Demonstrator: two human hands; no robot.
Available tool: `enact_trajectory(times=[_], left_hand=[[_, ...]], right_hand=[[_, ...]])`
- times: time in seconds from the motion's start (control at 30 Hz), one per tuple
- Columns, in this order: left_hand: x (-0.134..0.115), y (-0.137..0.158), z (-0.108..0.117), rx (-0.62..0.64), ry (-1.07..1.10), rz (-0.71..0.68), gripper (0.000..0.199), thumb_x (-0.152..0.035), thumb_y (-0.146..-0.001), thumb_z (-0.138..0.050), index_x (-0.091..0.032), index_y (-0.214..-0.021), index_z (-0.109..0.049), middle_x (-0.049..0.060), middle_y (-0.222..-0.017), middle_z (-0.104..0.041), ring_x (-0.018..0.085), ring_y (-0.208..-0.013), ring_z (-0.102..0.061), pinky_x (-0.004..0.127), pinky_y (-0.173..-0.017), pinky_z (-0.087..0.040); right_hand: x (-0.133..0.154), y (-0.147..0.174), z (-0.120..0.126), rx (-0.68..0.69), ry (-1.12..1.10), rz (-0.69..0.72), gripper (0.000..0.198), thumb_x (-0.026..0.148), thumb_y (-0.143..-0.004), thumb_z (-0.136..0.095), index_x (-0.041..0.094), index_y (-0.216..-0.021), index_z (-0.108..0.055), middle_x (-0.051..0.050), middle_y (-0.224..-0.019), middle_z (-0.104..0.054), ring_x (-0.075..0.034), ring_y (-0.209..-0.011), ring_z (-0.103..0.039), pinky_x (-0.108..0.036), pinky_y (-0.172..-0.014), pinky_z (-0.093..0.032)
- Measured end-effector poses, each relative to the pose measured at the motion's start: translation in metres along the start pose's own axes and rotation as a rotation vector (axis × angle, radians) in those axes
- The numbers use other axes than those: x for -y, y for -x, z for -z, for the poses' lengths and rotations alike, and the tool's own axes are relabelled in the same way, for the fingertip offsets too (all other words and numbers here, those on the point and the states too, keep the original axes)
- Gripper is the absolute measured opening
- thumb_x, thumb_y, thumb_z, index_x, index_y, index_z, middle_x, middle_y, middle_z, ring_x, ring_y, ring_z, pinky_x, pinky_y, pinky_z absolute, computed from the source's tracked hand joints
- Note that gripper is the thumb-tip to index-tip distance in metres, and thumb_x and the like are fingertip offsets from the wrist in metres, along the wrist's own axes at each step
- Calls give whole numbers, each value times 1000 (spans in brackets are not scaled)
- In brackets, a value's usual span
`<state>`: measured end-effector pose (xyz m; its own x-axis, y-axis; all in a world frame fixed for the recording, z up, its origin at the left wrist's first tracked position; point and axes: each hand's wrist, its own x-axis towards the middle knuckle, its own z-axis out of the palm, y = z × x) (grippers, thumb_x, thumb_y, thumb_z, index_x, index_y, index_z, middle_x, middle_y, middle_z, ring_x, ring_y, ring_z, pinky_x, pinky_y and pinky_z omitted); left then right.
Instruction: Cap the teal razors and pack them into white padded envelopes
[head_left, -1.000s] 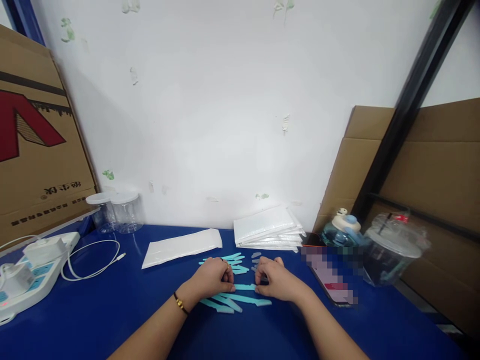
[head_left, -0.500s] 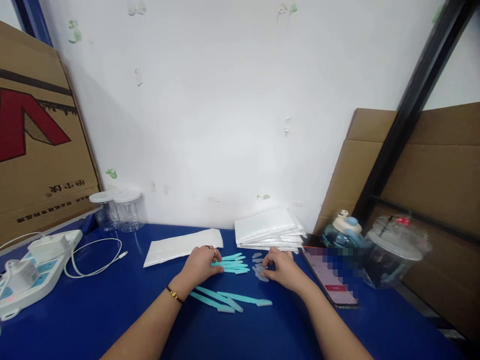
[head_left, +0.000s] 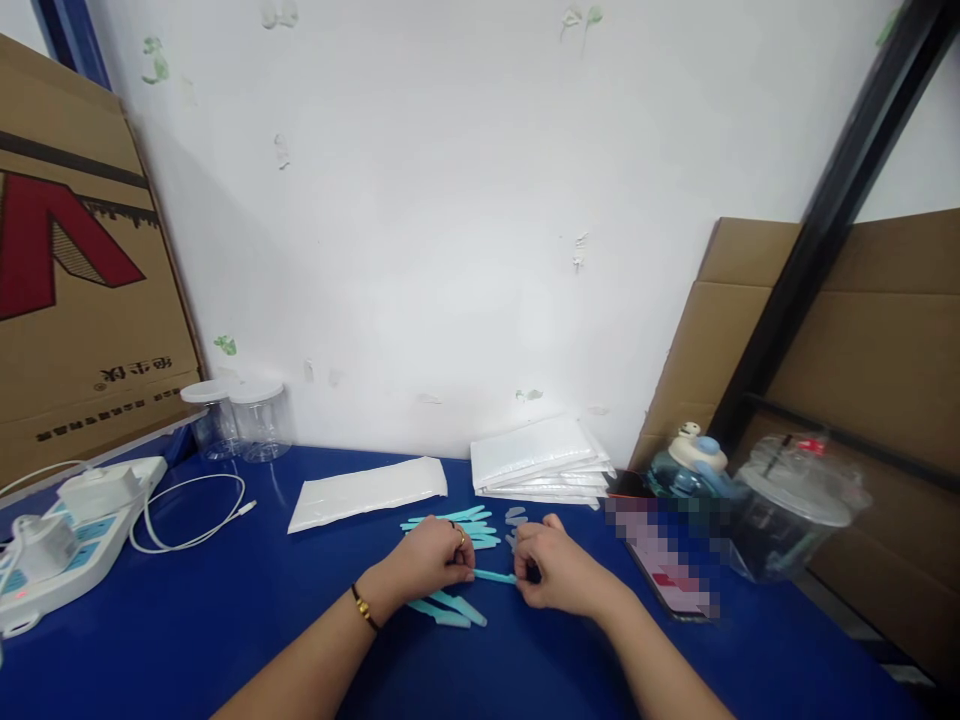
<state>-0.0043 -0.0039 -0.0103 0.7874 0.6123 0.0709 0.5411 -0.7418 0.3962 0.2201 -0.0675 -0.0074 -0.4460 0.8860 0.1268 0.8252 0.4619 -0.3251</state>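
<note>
A thin turquoise eyebrow razor (head_left: 495,576) spans the gap between my two hands, low over the table. My left hand (head_left: 439,555) pinches its handle between thumb and fingers. The fingers of my right hand (head_left: 551,565) close round its other end, so I cannot make out that tip. Behind my left hand lies a bunch of turquoise eyebrow razors (head_left: 472,527). Two more razors with pale capped ends (head_left: 454,612) rest in front of it, partly covered by the hand. Small clear caps (head_left: 514,516) lie beyond my right hand, partly hidden by it.
On the blue table (head_left: 285,630) are a flat white packet (head_left: 367,492) and a stack of white packets (head_left: 536,460). A phone (head_left: 667,560), a lidded cup (head_left: 787,510) and a teal jar (head_left: 682,470) stand right. Left are a power strip (head_left: 97,550), a cable and clear jars (head_left: 259,425).
Both hands have come nearer me and closer together, and now share one razor. My right hand has left the clear caps. One of the razors lying in front no longer shows there.
</note>
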Motion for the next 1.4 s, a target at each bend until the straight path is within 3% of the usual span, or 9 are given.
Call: enact_trajectory(times=[0.3,0.47,0.6,0.67,0.77,1.0,1.2,1.33,1.4], left_hand=[[20,-3,16,-145,-185,144,10,-27,-79,-58,-23,-76,-67,0,-78,-67,17,-81,-58,29,-77,-34],[31,7,26,-135,-118,238,18,-35,-72,-64,-25,-87,-67,0,-88,-66,18,-86,-58,28,-76,-37],[23,19,30,36,68,135,34,-43,-60,-74,-26,-88,-68,-1,-88,-63,15,-78,-56,22,-62,-38],[19,22,29,162,96,109,30,-41,-57,-75,-25,-82,-70,-2,-82,-63,14,-71,-55,21,-55,-36],[14,22,26,214,85,131,16,-34,-63,-71,-23,-75,-70,-2,-74,-63,12,-65,-54,20,-51,-33],[11,15,24,100,-1,98,9,-30,-70,-65,-22,-71,-68,-2,-73,-63,11,-64,-54,21,-55,-34],[25,8,27,-127,-162,240,11,-29,-75,-60,-22,-77,-67,2,-87,-65,17,-78,-58,27,-72,-38],[28,15,30,-125,-116,256,26,-37,-68,-67,-23,-89,-65,2,-94,-63,19,-84,-58,27,-72,-39],[25,23,34,-7,-25,232,40,-43,-57,-74,-24,-91,-65,1,-92,-62,18,-79,-57,24,-63,-39]], right_hand=[[-16,-10,7,-156,81,-63,11,10,-71,-54,17,-65,-60,0,-75,-57,-13,-74,-51,-29,-77,-27],[-19,-6,8,-193,35,-158,9,24,-80,-58,21,-78,-67,-1,-85,-59,-16,-78,-52,-31,-78,-30],[13,-3,4,-111,-74,-45,8,31,-80,-63,24,-78,-66,1,-83,-58,-15,-82,-52,-30,-80,-29],[29,-4,-2,-45,-100,-29,14,35,-73,-69,23,-78,-65,2,-81,-58,-15,-81,-51,-30,-81,-29],[40,-8,-11,-2,-111,-55,21,37,-68,-74,22,-79,-64,2,-85,-58,-15,-81,-51,-30,-81,-28],[33,-13,-18,-3,-151,-98,9,27,-76,-67,21,-72,-63,4,-79,-58,-12,-76,-52,-29,-81,-29],[-4,-14,-6,-197,-44,-297,8,25,-77,-61,19,-71,-62,1,-79,-60,-14,-72,-53,-31,-76,-31],[-11,-12,-2,-235,-42,-322,10,28,-77,-60,20,-74,-64,0,-80,-61,-16,-74,-55,-34,-78,-32],[-1,-11,-2,-227,-80,-272,12,29,-79,-58,21,-75,-65,0,-82,-61,-16,-76,-54,-33,-78,-32]])
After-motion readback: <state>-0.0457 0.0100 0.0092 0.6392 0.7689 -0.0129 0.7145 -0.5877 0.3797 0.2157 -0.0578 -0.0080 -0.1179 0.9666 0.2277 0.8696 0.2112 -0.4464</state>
